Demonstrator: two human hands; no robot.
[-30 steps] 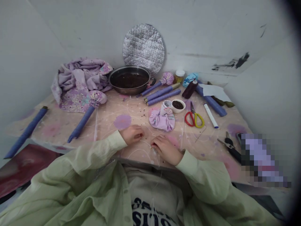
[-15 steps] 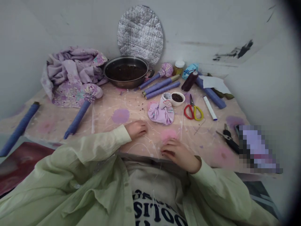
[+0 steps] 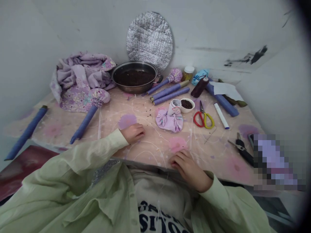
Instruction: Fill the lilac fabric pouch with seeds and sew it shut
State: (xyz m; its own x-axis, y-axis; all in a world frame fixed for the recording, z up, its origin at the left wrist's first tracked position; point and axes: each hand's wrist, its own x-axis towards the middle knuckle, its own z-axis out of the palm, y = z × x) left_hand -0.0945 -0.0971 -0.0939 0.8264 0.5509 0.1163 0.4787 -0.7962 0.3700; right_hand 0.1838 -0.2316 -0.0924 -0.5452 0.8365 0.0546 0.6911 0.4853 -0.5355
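Pink-patterned table (image 3: 206, 155), steel pan (image 3: 134, 77) w/ dark grains (image 3: 134, 78) far centre. Gathered floral cloth bundle (image 3: 169, 120) mid-table, just far of hands. L hand (image 3: 132, 133) & R hand (image 3: 187, 168) well apart on near side, nothing visibly held; red-yellow scissors (image 3: 203, 119) to right.

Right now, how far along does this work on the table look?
Two blue rods already have tied floral cloth heads. In hand: nothing visible; the left hand and right hand rest on the tabletop. Still left: a bare blue rod, and a cloth bundle beside a seed bowl.
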